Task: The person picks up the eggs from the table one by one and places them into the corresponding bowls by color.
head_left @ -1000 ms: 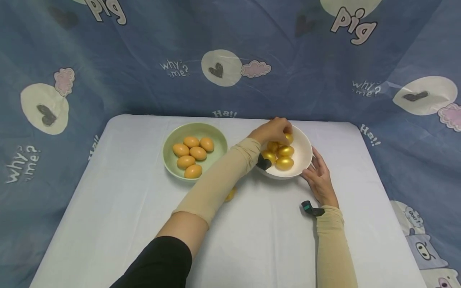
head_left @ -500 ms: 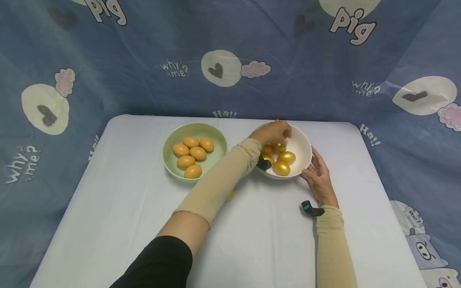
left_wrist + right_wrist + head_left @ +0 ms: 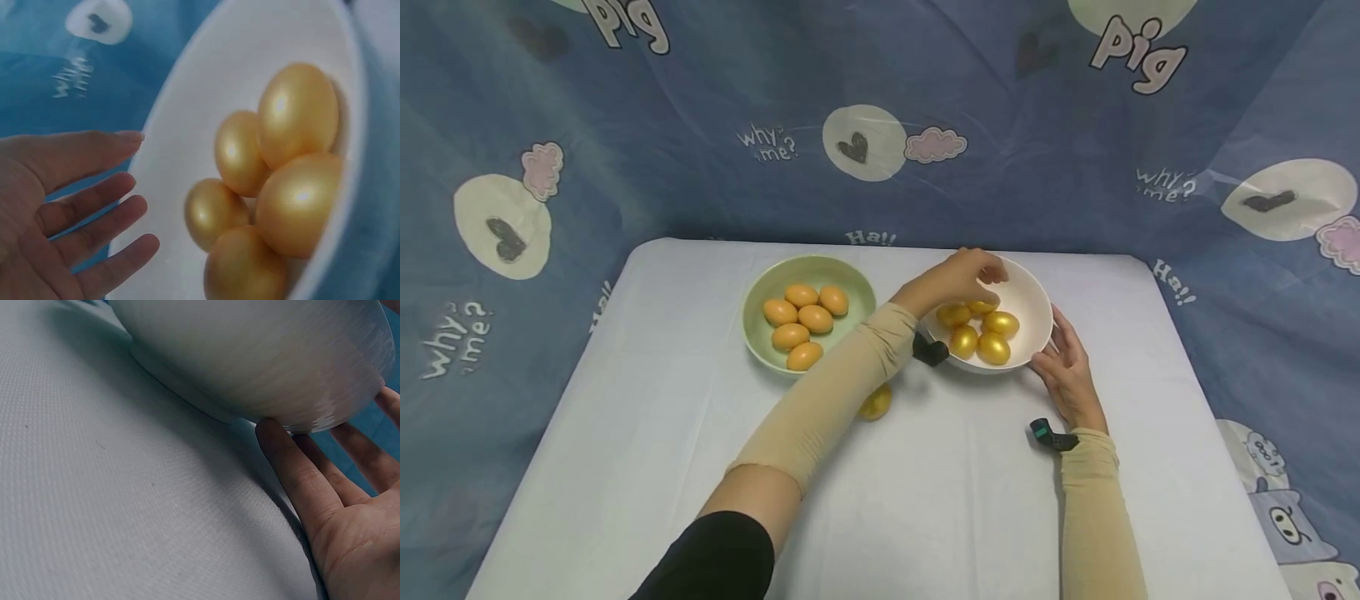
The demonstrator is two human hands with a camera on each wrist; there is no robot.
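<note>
My left hand [image 3: 964,277] hovers over the left part of the white bowl [image 3: 1033,308], palm and fingers bare in the left wrist view with nothing between them. Below its fingertips several shiny gold eggs [image 3: 299,115] lie clustered in the bowl. My right hand [image 3: 1067,371] rests against the bowl's outer right side, its thumb and fingers spread nearly straight along the wall in the right wrist view. One more gold egg [image 3: 876,402] lies on the table, partly hidden by the left forearm.
A green bowl [image 3: 752,342] with several tan-orange eggs [image 3: 815,319] stands to the left on the white-covered table [image 3: 647,400]. Behind the table hangs a blue printed cloth [image 3: 700,167]. Small black wrist cameras sit by both wrists.
My left hand has let go of a gold egg in the white bowl and shifted left. The eggs there have rolled into new positions. The right hand stays put.
</note>
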